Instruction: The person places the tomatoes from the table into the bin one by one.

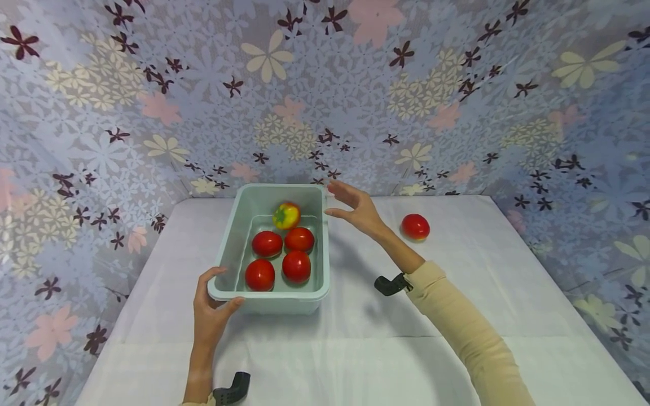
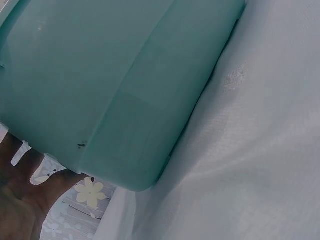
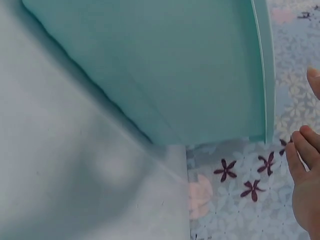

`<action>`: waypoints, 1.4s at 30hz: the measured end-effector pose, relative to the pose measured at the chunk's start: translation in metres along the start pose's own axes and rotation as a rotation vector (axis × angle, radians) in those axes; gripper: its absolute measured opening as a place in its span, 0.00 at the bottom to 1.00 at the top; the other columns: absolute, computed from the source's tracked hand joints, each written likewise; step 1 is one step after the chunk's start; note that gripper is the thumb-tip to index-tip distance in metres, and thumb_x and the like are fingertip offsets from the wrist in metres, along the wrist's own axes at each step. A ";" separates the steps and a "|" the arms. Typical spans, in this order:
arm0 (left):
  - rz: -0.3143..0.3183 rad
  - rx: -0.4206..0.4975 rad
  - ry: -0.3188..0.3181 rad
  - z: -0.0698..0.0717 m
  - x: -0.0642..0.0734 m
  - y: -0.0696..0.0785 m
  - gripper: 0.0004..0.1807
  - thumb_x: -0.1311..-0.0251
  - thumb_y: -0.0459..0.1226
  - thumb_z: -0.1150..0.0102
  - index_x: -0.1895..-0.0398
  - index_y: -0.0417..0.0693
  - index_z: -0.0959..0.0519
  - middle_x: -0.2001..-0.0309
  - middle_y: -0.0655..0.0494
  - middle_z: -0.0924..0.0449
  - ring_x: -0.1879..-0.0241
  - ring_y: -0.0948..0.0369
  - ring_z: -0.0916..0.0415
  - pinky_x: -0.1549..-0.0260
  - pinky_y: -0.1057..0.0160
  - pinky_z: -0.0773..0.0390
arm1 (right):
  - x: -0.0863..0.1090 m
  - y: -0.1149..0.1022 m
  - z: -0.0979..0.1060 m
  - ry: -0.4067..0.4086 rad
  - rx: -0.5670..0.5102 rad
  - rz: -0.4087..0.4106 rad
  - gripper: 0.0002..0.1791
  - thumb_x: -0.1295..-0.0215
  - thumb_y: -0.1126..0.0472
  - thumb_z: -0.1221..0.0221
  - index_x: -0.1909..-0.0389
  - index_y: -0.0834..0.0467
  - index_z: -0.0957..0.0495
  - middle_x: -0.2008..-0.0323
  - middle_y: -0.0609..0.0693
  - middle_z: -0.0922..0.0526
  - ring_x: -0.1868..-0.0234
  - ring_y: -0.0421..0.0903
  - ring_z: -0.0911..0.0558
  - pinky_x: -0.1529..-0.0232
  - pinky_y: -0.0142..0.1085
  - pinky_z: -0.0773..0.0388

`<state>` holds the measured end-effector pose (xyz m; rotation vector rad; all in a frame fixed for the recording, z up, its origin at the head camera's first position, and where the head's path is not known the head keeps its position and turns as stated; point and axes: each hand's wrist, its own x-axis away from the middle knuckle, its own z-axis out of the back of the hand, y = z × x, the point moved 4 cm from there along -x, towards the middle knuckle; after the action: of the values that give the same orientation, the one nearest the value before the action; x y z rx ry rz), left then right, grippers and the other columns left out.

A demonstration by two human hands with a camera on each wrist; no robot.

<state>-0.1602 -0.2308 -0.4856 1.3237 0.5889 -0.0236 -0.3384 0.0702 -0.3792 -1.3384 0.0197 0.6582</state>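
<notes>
A pale green plastic tub stands at the left of the table. Inside lie several glossy red round fruits and one showing a yellow and green side. My left hand grips the tub's near left corner, its fingers over the left rim and thumb against the front. At the far right corner, my right hand is held beside the rim, fingers extended and thumb spread. In the right wrist view, that hand appears apart from the tub wall, holding nothing.
Another red fruit with a yellowish underside lies on the white-covered table, right of my right hand. A flower-patterned cloth hangs behind the table and along both sides.
</notes>
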 end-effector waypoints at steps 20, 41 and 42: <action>-0.041 0.020 -0.007 -0.001 0.000 -0.001 0.36 0.56 0.20 0.33 0.39 0.36 0.32 0.38 0.52 0.30 0.43 0.65 0.31 0.57 0.77 0.23 | 0.032 0.033 0.080 0.211 0.058 -0.131 0.39 0.42 0.71 0.34 0.30 0.64 0.38 0.31 0.63 0.35 0.28 0.57 0.37 0.31 0.53 0.37; -0.041 0.040 -0.002 -0.001 0.000 0.000 0.36 0.57 0.19 0.34 0.39 0.34 0.33 0.39 0.62 0.30 0.43 0.63 0.31 0.56 0.78 0.23 | 0.090 0.122 0.163 0.465 0.302 -0.327 0.44 0.43 0.61 0.31 0.27 0.57 0.40 0.26 0.56 0.43 0.24 0.57 0.48 0.25 0.55 0.51; -0.043 0.040 -0.001 0.000 0.000 0.000 0.36 0.57 0.19 0.34 0.39 0.34 0.33 0.39 0.63 0.31 0.43 0.64 0.30 0.56 0.78 0.23 | 0.093 0.126 0.165 0.471 0.315 -0.343 0.44 0.43 0.61 0.31 0.27 0.57 0.41 0.25 0.57 0.44 0.24 0.58 0.48 0.26 0.56 0.51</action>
<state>-0.1602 -0.2305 -0.4860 1.3499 0.6185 -0.0715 -0.3770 0.2680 -0.4839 -1.1280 0.2587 0.0369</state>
